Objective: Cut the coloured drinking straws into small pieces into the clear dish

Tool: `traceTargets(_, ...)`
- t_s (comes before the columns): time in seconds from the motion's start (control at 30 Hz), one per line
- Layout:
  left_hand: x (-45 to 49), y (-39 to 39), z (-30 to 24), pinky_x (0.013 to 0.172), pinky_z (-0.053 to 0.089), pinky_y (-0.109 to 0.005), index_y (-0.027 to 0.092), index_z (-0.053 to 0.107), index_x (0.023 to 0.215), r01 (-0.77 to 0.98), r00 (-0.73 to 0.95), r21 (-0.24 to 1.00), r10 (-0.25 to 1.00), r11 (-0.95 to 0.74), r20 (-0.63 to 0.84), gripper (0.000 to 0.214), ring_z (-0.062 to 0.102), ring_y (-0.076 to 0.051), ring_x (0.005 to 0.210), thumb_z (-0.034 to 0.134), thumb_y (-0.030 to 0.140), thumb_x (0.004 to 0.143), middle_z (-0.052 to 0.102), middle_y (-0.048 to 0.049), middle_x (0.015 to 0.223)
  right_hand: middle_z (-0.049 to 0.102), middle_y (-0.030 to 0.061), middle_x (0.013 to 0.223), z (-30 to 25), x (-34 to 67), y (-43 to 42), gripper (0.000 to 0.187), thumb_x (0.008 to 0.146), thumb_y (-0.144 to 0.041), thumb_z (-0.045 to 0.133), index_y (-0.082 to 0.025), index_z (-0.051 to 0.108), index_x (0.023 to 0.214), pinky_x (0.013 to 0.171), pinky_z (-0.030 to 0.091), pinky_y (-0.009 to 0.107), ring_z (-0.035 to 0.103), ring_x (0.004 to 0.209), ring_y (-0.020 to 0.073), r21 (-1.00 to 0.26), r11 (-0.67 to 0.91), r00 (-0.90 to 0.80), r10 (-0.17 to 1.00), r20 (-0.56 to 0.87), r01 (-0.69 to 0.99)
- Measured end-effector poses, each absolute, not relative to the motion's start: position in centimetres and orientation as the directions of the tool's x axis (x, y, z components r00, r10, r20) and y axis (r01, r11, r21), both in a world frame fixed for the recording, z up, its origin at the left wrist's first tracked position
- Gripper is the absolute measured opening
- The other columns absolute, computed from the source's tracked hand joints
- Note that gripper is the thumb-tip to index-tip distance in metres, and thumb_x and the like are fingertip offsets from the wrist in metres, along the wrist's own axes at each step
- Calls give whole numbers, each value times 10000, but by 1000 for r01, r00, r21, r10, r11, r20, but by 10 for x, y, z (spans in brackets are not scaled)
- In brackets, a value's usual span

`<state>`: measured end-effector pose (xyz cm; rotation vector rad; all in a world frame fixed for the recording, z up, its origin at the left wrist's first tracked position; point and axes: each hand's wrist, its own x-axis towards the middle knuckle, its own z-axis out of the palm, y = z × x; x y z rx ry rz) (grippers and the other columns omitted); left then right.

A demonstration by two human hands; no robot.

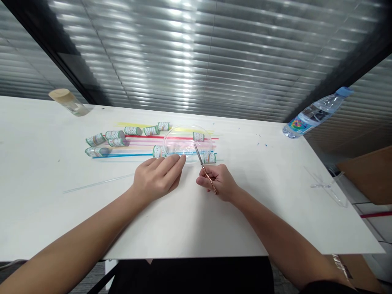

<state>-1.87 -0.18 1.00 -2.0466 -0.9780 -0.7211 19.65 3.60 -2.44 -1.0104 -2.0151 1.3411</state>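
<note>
My left hand (159, 176) is closed around a thin pale straw (98, 183), whose long end sticks out to the left over the table. Its fingertips are at the near rim of a clear round plastic bowl (165, 143). In my right hand (219, 179) is a pair of scissors (199, 156) with copper-coloured handles, blades pointing up and away over the bowl's right part. Whether the straw's near end reaches past my left fingers cannot be made out. Behind the bowl and to its left lie coloured straws (131, 155) in blue, red, pink and yellow.
Several small patterned rolls (133, 130) lie on and around the straws. A jar with a tan lid (67, 101) is at the back left. A water bottle (317, 114) stands at the back right, and a clear plastic item (327, 186) lies near the table's right edge.
</note>
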Motion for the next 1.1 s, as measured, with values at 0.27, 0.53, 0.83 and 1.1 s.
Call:
traceTargets(0.27,-18,-2,11,480,361,-239,161,600,1027,813,555,-377,392,-444,734,262,567,-91,526,625,121,770,715,-7,790,385,-52,490,-26,196,36,517,778,-643,614,-186,462,589,485,301,227,399,475,89,-934,219,-584,811,14,283)
traceTargets(0.53,-19,-2,10,476,359,-238,161,606,1018,817,555,-390,395,-424,732,261,558,-87,525,641,129,761,717,3,791,375,-61,462,-25,195,37,506,783,-612,632,-184,462,574,477,319,219,380,461,82,-948,180,-580,815,-7,264)
traceTargets(0.83,-19,-4,8,490,351,-249,186,625,1046,846,516,-361,430,-393,741,273,545,-89,528,622,150,776,711,0,803,412,-52,487,-25,194,37,481,787,-579,650,-180,480,579,471,345,212,390,468,81,-969,154,-583,813,12,195)
traceTargets(1.1,-20,-3,10,468,364,-239,200,600,1051,839,526,-375,412,-394,744,281,541,-79,499,613,148,776,713,17,783,372,-63,469,-23,196,37,475,772,-570,667,-180,478,577,457,297,220,363,447,77,-965,168,-572,820,23,202)
